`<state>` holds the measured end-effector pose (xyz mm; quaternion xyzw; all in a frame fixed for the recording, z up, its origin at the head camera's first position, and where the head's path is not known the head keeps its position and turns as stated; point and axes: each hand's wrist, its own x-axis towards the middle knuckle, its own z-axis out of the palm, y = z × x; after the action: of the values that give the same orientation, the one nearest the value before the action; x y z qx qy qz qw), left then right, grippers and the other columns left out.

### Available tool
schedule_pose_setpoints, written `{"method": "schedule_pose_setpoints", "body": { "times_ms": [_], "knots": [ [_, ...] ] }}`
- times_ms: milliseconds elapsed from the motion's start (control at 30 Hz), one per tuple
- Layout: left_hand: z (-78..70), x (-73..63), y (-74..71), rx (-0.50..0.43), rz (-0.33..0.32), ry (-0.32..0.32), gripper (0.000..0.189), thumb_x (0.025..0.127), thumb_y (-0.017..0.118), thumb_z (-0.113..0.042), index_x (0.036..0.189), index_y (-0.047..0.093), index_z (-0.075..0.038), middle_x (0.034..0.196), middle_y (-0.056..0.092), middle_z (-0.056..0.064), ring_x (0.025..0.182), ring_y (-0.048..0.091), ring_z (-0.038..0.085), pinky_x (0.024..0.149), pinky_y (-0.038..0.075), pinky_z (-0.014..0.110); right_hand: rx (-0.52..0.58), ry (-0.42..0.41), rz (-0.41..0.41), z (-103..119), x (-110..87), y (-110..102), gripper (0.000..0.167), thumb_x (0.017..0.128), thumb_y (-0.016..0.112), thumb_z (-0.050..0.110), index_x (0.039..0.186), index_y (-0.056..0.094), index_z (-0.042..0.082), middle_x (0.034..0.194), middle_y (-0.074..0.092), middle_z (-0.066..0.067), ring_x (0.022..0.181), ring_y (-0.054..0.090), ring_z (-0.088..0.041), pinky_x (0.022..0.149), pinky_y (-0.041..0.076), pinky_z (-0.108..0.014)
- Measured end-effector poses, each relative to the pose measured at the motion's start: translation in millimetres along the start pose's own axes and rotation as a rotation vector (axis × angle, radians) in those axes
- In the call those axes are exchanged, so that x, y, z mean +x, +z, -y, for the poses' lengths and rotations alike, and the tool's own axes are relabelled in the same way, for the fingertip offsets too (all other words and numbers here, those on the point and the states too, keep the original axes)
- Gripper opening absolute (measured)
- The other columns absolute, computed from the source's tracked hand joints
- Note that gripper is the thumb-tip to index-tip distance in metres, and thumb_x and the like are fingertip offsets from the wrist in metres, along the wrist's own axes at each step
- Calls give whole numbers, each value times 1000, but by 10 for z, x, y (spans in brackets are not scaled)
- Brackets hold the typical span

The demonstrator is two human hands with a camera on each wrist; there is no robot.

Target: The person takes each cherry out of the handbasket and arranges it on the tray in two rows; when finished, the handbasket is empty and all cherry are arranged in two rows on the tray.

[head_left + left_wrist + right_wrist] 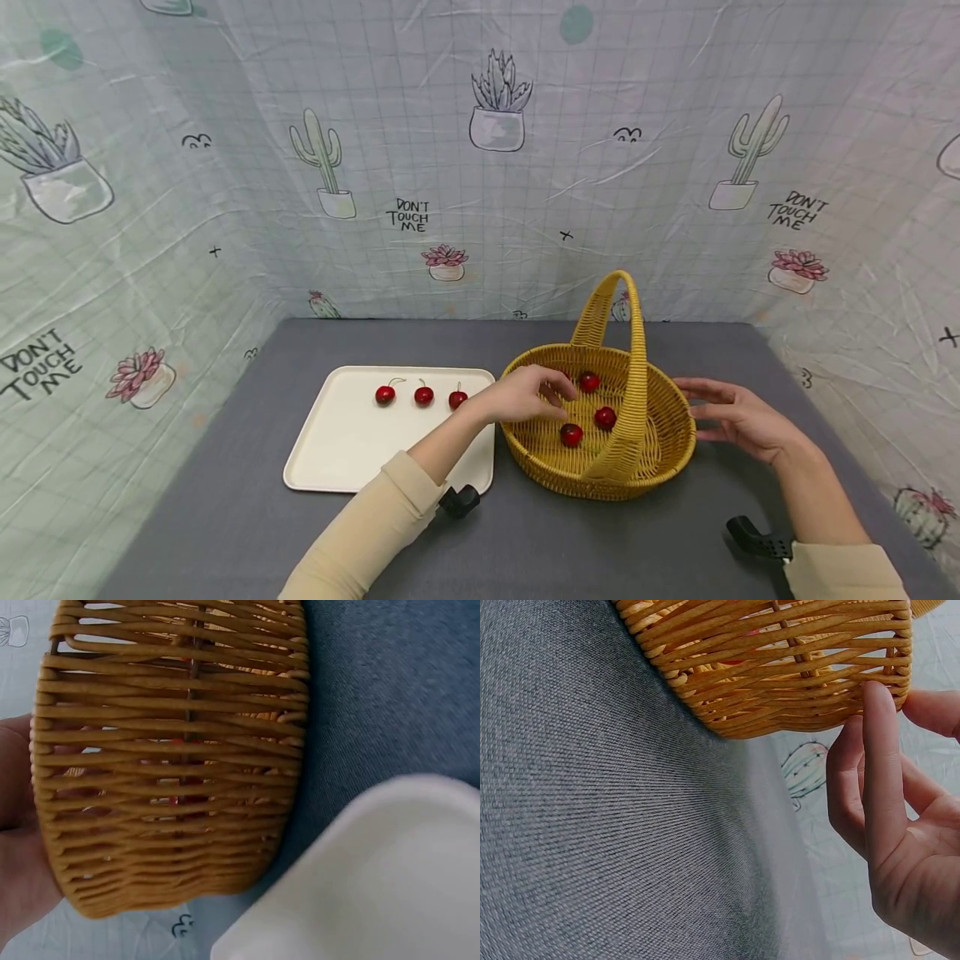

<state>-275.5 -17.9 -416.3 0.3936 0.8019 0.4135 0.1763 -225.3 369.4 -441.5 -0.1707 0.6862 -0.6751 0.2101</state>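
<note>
My left hand (528,393) reaches over the near-left rim into a yellow wicker basket (525,467), its fingers loosely bent above the cherries. Inside, one cherry (589,382) lies toward the back, another cherry (605,417) in the middle and a third cherry (572,435) nearer the front; the left fingers partly cover a bit of red. Seen from the left wrist, the basket wall (172,825) hides most of that hand. My right hand (742,415) rests its fingertips against the basket's right rim, with one finger (883,742) lying straight on the woven wall.
Left of the basket is a cream tray (337,450) with three stemmed cherries in a row: a left cherry (385,395), a middle cherry (423,396) and a right cherry (457,400). A tall handle (636,375) arches over the basket. A printed curtain (450,167) encloses the grey table (225,517).
</note>
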Motion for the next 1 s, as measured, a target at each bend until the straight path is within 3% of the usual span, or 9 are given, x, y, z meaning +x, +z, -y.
{"method": "schedule_pose_setpoints", "body": {
  "times_ms": [367,567,700,867,1000],
  "knots": [
    [39,190,78,-58,161,-75,31,90,78,-1,121,73,-3,120,71,8,101,70,12,83,54,23,17,-5,0,-25,1,2,45,108,46,-1,141,60,25,134,61,12,115,65,-13,87,58,-41],
    [109,271,124,-16,255,-35,33,89,78,2,121,74,-4,120,70,4,108,67,13,87,52,22,36,-19,17,-33,-1,9,46,108,45,-2,141,61,25,135,61,11,115,66,-14,87,58,-41],
    [122,304,145,29,267,-26,32,88,79,1,119,76,-7,116,72,-2,107,65,13,87,51,21,41,-20,19,-28,-2,12,46,108,45,-2,141,61,25,135,61,11,115,66,-14,87,58,-41],
    [115,315,162,24,276,-48,32,87,78,5,117,76,-6,112,73,0,105,66,16,85,52,21,31,-18,17,-21,4,12,45,108,45,-1,143,60,24,136,61,11,116,65,-14,87,58,-41],
    [127,328,176,41,270,-39,29,87,78,6,114,78,-6,107,74,-3,99,66,10,83,52,20,26,-21,19,-20,10,11,45,108,44,-1,143,59,23,136,61,11,116,65,-15,87,58,-41]
  ]
}}
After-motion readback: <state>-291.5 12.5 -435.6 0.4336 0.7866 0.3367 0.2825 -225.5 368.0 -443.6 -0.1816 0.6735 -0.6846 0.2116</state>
